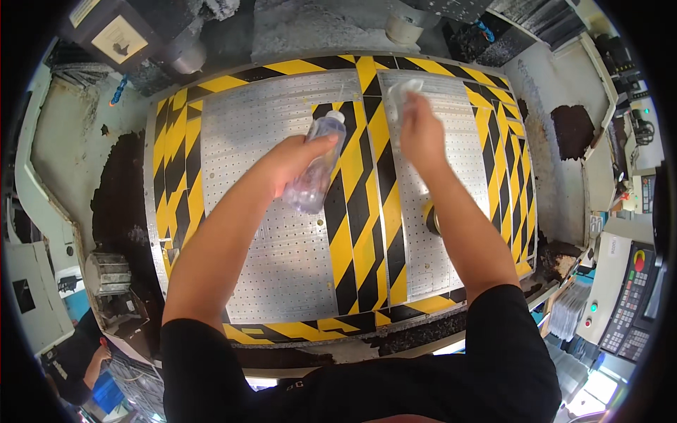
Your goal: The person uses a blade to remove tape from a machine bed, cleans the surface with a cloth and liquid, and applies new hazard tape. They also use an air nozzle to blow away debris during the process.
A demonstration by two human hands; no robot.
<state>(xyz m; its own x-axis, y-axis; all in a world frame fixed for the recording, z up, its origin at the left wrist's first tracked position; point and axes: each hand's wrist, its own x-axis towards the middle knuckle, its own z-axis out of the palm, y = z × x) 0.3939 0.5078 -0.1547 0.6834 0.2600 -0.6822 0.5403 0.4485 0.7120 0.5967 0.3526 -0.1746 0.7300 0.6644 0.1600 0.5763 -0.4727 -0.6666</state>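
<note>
Clear plastic spray bottle (316,166) is sitting gripped in the left hand (295,159), over the perforated metal plate (275,233). At two o'clock from it, the right hand (421,132) is clutching a crumpled white cloth (403,94).

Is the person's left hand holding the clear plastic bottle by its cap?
No. The left hand wraps around the body of the clear plastic bottle, leaving its white cap free.

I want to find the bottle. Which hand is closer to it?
Left. The left hand holds the bottle; the right hand is off to its right, holding something clear.
</note>
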